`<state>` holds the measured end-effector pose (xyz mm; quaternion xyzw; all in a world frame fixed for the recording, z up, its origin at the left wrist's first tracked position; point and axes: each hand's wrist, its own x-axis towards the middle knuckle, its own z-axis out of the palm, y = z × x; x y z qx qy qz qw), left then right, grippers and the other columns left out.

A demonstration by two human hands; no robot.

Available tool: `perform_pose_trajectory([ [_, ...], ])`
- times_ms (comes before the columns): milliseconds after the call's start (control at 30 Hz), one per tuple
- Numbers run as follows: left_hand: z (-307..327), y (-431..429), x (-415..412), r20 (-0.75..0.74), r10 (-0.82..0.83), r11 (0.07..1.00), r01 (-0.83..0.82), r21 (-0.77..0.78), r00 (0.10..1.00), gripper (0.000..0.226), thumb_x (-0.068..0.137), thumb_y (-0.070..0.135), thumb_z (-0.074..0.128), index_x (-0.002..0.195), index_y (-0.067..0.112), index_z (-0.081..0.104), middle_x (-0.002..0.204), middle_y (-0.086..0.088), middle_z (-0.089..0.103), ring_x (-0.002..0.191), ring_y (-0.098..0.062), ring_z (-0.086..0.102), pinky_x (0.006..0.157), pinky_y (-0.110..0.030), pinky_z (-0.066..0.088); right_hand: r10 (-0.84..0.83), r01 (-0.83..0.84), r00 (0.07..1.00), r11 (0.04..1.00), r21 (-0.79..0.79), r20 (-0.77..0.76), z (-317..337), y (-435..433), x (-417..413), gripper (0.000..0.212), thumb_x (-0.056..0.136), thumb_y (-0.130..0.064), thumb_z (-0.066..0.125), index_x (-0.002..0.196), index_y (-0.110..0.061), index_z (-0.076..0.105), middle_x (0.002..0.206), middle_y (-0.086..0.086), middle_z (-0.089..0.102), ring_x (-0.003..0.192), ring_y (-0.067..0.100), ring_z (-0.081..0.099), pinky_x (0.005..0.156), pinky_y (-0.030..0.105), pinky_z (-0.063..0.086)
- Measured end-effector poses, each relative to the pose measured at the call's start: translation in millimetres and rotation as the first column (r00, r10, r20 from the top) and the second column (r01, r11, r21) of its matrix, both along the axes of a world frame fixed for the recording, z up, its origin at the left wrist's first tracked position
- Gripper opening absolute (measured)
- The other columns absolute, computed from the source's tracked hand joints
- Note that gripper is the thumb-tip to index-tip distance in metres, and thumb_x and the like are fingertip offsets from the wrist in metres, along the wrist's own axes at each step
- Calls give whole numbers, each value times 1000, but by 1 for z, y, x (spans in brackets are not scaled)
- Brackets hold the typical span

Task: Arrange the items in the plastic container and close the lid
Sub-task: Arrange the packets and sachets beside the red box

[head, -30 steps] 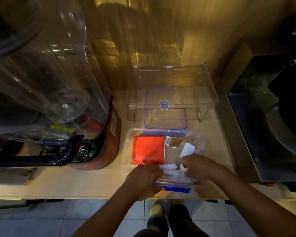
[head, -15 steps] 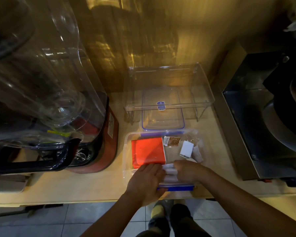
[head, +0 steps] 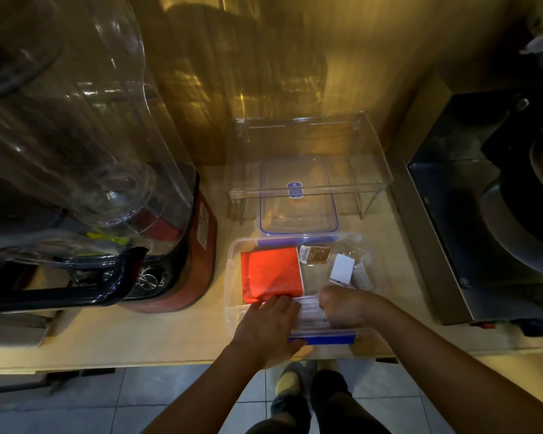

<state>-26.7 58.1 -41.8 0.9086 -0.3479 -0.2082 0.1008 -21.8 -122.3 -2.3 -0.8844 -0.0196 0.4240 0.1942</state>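
Observation:
A clear plastic container (head: 232, 270) with blue clips stands open near the counter's front edge. Inside lie an orange-red flat pack (head: 270, 274), a brown sachet (head: 315, 254), a white charger block (head: 342, 270) and a small white packet (head: 362, 277). Its blue-rimmed lid (head: 298, 211) lies flat just behind it. My left hand (head: 268, 327) rests fingers-flat on a bundle of clear-wrapped white items (head: 309, 311) at the container's near end. My right hand (head: 347, 308) is curled on the same bundle from the right.
A red-based blender (head: 182, 270) with a big clear jug stands left of the container. A clear acrylic stand (head: 311, 158) sits over the lid. A dark metal appliance (head: 483, 214) fills the right. The counter edge runs just under my wrists.
My right hand let go of the white block, which now lies in the container's right side, and came down onto the wrapped bundle beside my left hand. The view shifted slightly.

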Motion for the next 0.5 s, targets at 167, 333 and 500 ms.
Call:
perform_pose_trajectory([
  [167, 0, 1, -2, 14, 7, 1000, -6, -10, 1000, 61, 80, 50, 57, 132, 27, 36, 136, 2, 49, 121, -17, 47, 98, -35, 41, -144, 145, 989, 988, 55, -25, 0, -16, -5, 26, 94, -19, 46, 112, -7, 60, 116, 13, 65, 103, 23, 61, 93, 33, 49],
  [333, 1, -2, -2, 16, 45, 998, -46, 49, 999, 70, 78, 55, 56, 137, 30, 28, 138, 0, 46, 125, -20, 43, 101, -43, 38, -89, 88, 995, 996, -15, -37, -4, 4, -2, 26, 93, -18, 46, 112, -5, 58, 113, 13, 64, 98, 25, 58, 84, 33, 48],
  [500, 3, -1, -2, 42, 48, 998, -50, 44, 998, 68, 78, 55, 57, 135, 27, 33, 136, -1, 48, 122, -20, 44, 99, -39, 41, -192, 191, 980, 981, 24, 45, -2, -2, 1, 16, 83, -8, 62, 98, -5, 58, 88, 8, 56, 88, 22, 57, 63, 24, 42],
])
